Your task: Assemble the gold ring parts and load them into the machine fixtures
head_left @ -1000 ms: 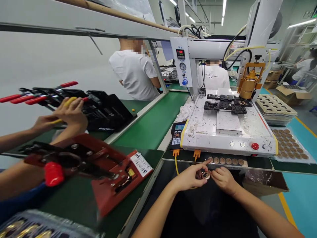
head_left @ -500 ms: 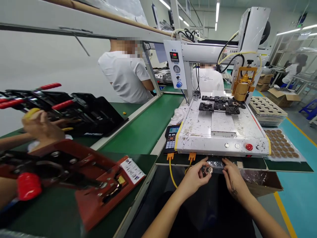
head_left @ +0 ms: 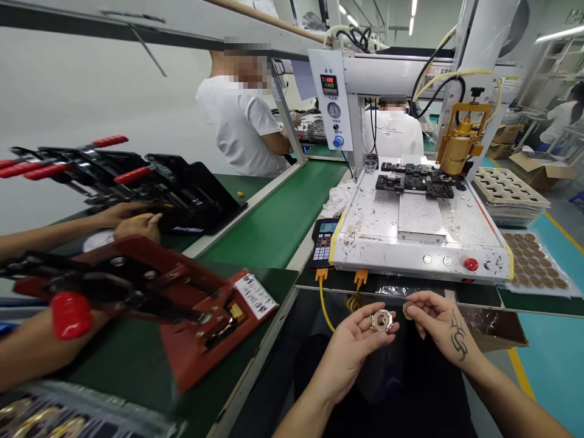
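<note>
My left hand (head_left: 349,340) pinches a rose-gold watch case (head_left: 375,322), its round opening turned towards me. Between the thumb and fingers of my right hand (head_left: 440,322) is a small round brown disc (head_left: 406,310), held just to the right of the case and apart from it. Both hands are over my lap, in front of the bench edge. Similar brown discs (head_left: 531,258) lie in rows on a clear sheet at the right of the bench.
Ahead stands a white bench machine (head_left: 365,243) with a brass-coloured head (head_left: 457,149) and black fixtures (head_left: 417,180). A keypad controller (head_left: 323,243) is at its left. A red-brown clamp press (head_left: 182,347) stands on the left, with a co-worker's hands (head_left: 137,225) beyond. An open carton (head_left: 499,331) is below right.
My hands have come up and closer together. The watch case now faces me, and my right hand has left the bench edge and shows a brown disc. The view has shifted slightly.
</note>
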Action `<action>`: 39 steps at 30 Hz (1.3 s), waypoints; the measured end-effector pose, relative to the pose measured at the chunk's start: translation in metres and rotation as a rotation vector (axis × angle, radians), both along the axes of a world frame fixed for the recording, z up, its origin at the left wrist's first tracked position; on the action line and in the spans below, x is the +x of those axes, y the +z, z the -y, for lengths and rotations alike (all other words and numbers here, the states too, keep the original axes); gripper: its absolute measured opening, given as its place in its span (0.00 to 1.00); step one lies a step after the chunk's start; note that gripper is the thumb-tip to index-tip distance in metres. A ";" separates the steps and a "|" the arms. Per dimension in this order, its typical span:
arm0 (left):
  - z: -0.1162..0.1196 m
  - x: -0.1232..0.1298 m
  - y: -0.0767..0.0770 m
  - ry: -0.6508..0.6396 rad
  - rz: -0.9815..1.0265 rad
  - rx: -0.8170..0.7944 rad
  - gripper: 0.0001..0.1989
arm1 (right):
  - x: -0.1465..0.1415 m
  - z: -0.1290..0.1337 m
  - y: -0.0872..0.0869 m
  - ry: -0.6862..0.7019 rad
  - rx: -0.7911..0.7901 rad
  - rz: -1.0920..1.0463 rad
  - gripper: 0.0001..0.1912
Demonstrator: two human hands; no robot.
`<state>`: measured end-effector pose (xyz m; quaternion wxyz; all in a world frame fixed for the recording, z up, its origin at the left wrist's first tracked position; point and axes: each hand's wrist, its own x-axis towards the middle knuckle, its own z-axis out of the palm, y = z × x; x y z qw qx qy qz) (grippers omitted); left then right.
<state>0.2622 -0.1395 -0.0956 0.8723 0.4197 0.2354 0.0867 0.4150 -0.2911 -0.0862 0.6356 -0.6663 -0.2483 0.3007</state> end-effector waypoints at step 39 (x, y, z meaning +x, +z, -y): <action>0.030 -0.020 0.016 0.029 0.143 0.080 0.23 | -0.027 0.005 0.023 0.267 -0.051 0.221 0.13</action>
